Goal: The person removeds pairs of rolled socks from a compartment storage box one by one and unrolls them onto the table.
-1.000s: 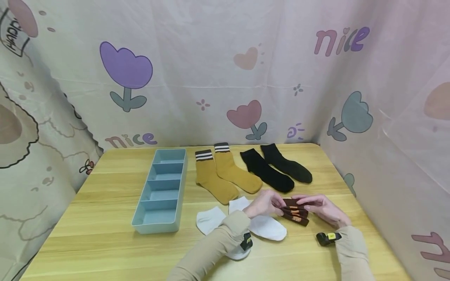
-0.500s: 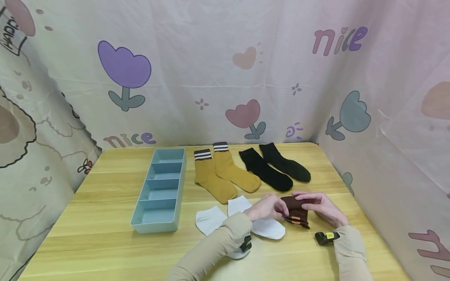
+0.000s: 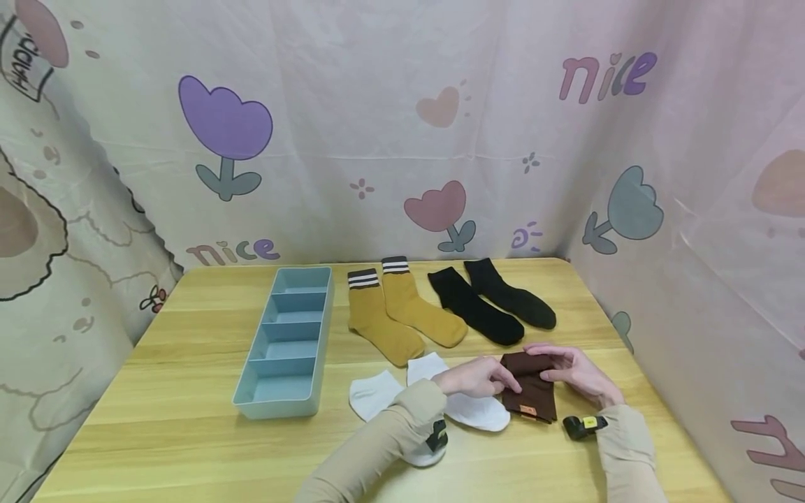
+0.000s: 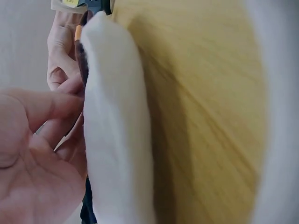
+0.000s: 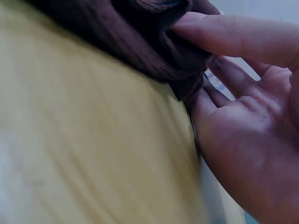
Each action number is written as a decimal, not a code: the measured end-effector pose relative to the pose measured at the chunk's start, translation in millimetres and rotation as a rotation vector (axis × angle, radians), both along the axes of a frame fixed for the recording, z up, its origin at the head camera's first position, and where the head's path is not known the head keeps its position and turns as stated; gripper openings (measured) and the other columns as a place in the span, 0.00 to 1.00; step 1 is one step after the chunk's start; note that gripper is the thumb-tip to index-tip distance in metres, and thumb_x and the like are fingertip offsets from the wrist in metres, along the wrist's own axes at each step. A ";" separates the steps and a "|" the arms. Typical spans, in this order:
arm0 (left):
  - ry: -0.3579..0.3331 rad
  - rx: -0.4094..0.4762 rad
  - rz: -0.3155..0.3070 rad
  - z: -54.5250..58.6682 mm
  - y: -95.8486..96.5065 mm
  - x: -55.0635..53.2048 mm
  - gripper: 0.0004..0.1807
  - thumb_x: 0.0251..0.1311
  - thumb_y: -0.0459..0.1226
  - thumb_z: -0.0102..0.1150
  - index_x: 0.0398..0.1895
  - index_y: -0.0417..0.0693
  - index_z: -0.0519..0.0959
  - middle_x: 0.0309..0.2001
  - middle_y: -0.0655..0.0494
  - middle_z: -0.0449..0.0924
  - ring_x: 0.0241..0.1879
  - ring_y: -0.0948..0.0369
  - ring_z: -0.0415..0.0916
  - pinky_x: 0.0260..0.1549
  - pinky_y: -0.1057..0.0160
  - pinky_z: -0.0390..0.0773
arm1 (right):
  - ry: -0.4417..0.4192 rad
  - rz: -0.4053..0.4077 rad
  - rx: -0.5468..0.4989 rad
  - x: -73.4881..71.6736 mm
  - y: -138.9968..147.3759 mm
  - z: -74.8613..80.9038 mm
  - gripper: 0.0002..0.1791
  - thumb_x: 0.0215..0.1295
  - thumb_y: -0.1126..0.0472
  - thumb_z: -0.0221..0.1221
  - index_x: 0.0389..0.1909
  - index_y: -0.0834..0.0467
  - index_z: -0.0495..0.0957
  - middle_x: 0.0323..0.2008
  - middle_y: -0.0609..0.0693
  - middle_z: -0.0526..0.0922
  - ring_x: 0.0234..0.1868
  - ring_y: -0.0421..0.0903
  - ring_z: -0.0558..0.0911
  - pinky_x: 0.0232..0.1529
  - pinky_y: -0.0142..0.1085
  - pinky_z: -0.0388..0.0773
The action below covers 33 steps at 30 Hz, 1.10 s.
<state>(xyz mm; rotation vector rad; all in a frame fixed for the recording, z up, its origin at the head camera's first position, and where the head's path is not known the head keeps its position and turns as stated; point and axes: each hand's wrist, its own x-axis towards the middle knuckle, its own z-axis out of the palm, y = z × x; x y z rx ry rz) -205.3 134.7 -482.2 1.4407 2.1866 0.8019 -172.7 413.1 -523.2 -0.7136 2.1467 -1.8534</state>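
Observation:
A folded dark brown sock with a small orange patch near its lower edge lies right of the white socks in the head view. My left hand reaches over the white socks, its index finger straight and touching the brown sock's left part. On the far right side, my right hand holds the brown sock's rolled upper part between thumb and fingers. The right wrist view shows the bunched brown fabric at those fingertips. In the left wrist view a white sock hides much of the brown one.
A light blue tray with several compartments stands at the left of the wooden table. Two mustard socks with striped cuffs and two black socks lie farther back. A patterned cloth hangs behind.
The brown sock's striped, gathered part has been turned down toward the front, so a plain brown face with the orange patch now shows. My left index finger has straightened; the right hand barely moved.

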 end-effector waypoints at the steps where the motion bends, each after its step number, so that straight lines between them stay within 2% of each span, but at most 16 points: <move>1: -0.006 0.002 -0.002 -0.3 0.1 0.5 0.18 0.67 0.27 0.50 0.51 0.45 0.86 0.50 0.55 0.88 0.39 0.74 0.71 0.36 0.83 0.67 | 0.000 -0.020 0.012 -0.1 -0.7 0.4 0.25 0.64 0.76 0.58 0.62 0.79 0.68 0.63 0.43 0.80 0.65 0.31 0.76 0.61 0.22 0.72; 4: -0.001 0.001 -0.007 -0.9 1.4 2.7 0.16 0.71 0.32 0.50 0.54 0.46 0.85 0.53 0.56 0.86 0.51 0.75 0.74 0.50 0.83 0.70 | -0.011 -0.084 0.058 -0.4 -2.7 2.0 0.26 0.63 0.75 0.60 0.62 0.77 0.70 0.59 0.39 0.83 0.61 0.30 0.79 0.58 0.22 0.75; 7: -0.003 -0.015 -0.027 -1.2 3.4 5.4 0.17 0.72 0.33 0.49 0.57 0.47 0.83 0.56 0.57 0.85 0.56 0.73 0.74 0.55 0.81 0.70 | -0.008 -0.141 0.109 -1.1 -4.0 2.8 0.24 0.62 0.74 0.62 0.59 0.76 0.73 0.54 0.36 0.85 0.57 0.28 0.80 0.55 0.21 0.76; 10: -0.008 -0.037 -0.053 -0.7 4.7 7.7 0.18 0.73 0.33 0.48 0.60 0.47 0.81 0.59 0.57 0.83 0.50 0.75 0.73 0.52 0.82 0.69 | 0.010 -0.188 0.151 -2.8 -5.7 3.8 0.22 0.62 0.73 0.62 0.57 0.74 0.76 0.51 0.34 0.86 0.54 0.27 0.81 0.53 0.21 0.76; 14: -0.043 -0.058 -0.068 0.1 5.7 9.5 0.20 0.73 0.33 0.46 0.63 0.47 0.79 0.62 0.56 0.81 0.35 0.72 0.69 0.44 0.82 0.67 | 0.016 -0.242 0.200 -4.4 -8.5 6.5 0.19 0.62 0.73 0.62 0.54 0.73 0.78 0.47 0.33 0.87 0.50 0.28 0.82 0.50 0.22 0.78; 17: -0.047 -0.065 -0.065 -0.4 6.5 9.2 0.20 0.73 0.32 0.46 0.63 0.48 0.79 0.63 0.56 0.81 0.34 0.72 0.69 0.42 0.81 0.67 | 0.015 -0.281 0.245 -6.1 -10.1 9.2 0.18 0.62 0.71 0.63 0.53 0.71 0.80 0.45 0.32 0.87 0.48 0.27 0.83 0.47 0.23 0.78; 19: -0.042 -0.065 -0.062 -1.1 6.9 8.5 0.20 0.72 0.32 0.46 0.63 0.48 0.80 0.62 0.57 0.81 0.39 0.72 0.70 0.44 0.82 0.67 | 0.023 -0.297 0.269 -8.5 -10.2 10.3 0.17 0.62 0.71 0.64 0.52 0.71 0.81 0.43 0.32 0.87 0.46 0.27 0.83 0.46 0.23 0.78; 21: -0.035 -0.063 -0.062 -2.3 7.5 7.5 0.20 0.72 0.32 0.47 0.62 0.48 0.80 0.62 0.58 0.82 0.43 0.73 0.70 0.46 0.82 0.67 | 0.049 -0.286 0.287 -11.7 -9.2 11.2 0.17 0.62 0.70 0.64 0.52 0.71 0.81 0.43 0.32 0.87 0.45 0.27 0.82 0.46 0.23 0.77; 26: -0.025 -0.064 -0.077 -3.7 8.1 5.4 0.20 0.72 0.32 0.46 0.62 0.49 0.80 0.62 0.58 0.82 0.46 0.74 0.69 0.50 0.82 0.66 | 0.069 -0.229 0.310 -20.1 -6.1 15.2 0.16 0.65 0.68 0.63 0.52 0.70 0.80 0.45 0.36 0.87 0.45 0.28 0.82 0.45 0.24 0.77; 33: -0.015 -0.087 -0.067 -3.7 7.6 5.2 0.20 0.72 0.33 0.46 0.62 0.51 0.80 0.62 0.61 0.81 0.46 0.73 0.69 0.50 0.81 0.66 | 0.077 -0.213 0.289 -28.1 -9.1 20.1 0.14 0.67 0.70 0.60 0.52 0.67 0.73 0.42 0.45 0.84 0.41 0.32 0.81 0.42 0.27 0.77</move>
